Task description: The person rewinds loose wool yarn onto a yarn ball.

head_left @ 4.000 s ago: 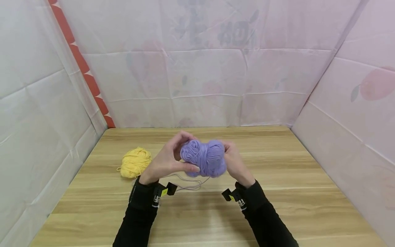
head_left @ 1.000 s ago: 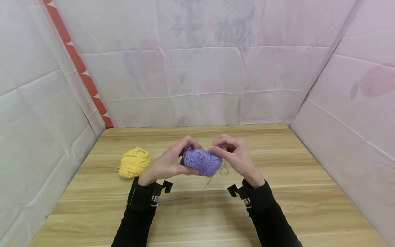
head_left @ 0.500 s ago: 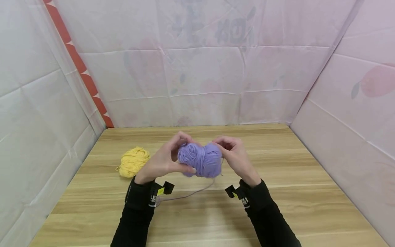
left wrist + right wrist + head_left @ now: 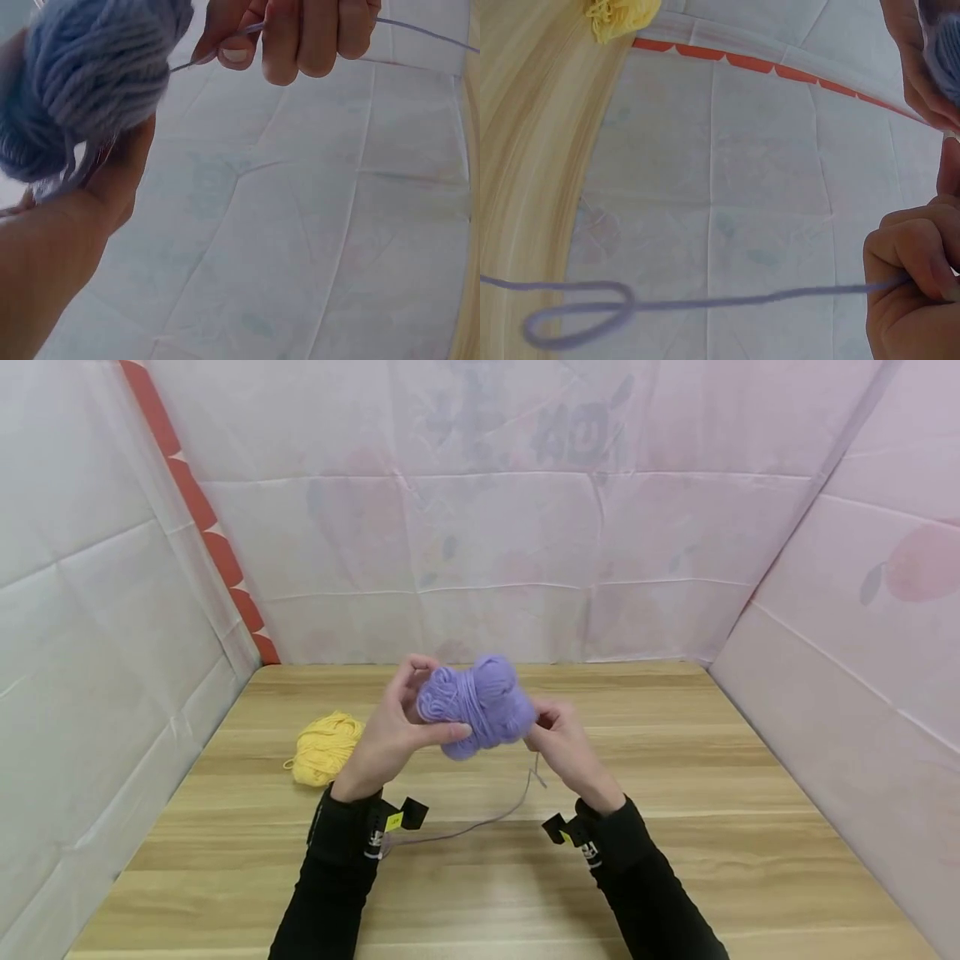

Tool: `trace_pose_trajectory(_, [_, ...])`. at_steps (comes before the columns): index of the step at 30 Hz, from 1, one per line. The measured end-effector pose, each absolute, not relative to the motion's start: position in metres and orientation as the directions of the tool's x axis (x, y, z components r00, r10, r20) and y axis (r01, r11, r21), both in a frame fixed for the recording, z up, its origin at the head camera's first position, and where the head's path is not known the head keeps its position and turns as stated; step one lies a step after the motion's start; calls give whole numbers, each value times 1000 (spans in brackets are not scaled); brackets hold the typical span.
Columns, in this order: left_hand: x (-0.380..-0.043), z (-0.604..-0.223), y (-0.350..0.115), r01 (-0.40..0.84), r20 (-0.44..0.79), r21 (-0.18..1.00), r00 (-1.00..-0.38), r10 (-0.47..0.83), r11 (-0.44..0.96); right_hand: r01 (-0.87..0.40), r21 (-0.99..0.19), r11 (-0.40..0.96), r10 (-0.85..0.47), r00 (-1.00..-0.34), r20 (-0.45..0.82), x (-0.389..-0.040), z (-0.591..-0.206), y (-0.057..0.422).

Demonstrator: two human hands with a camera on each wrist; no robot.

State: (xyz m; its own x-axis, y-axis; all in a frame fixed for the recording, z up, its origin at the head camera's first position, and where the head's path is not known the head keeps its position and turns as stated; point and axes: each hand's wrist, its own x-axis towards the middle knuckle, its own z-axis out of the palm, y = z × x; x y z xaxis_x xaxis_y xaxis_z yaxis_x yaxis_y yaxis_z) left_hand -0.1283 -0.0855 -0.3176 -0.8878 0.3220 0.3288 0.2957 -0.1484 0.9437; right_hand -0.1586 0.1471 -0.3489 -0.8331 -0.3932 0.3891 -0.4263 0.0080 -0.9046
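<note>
A purple ball of yarn (image 4: 480, 702), wound round its middle, is held above the table in my left hand (image 4: 393, 727), thumb in front and fingers behind. My right hand (image 4: 566, 747) is at its right end, pinching the loose yarn strand (image 4: 251, 28) between thumb and forefinger, the other fingers curled. In the left wrist view the strand runs from the ball (image 4: 105, 67) through the right hand (image 4: 292, 34) and out the far side. Below the right hand (image 4: 915, 277), the strand (image 4: 705, 304) hangs with a small loop and trails over the table to the left sleeve.
A yellow ball of yarn (image 4: 326, 749) lies on the wooden table (image 4: 465, 902) left of my left hand. White printed sheets (image 4: 480, 543) rise behind and at both sides, with a red strip (image 4: 202, 518) at the left corner.
Both hands turned the purple ball about; it has now risen and tilted up. The right hand went from the ball's top to its right end. The trailing strand lies in a longer curve.
</note>
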Motion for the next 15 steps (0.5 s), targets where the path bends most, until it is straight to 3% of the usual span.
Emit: trace_pose_trajectory(15, [-141, -324, -86, 345, 376, 884, -926, 42, -316, -435, -891, 134, -445, -829, 338, -157, -351, 141])
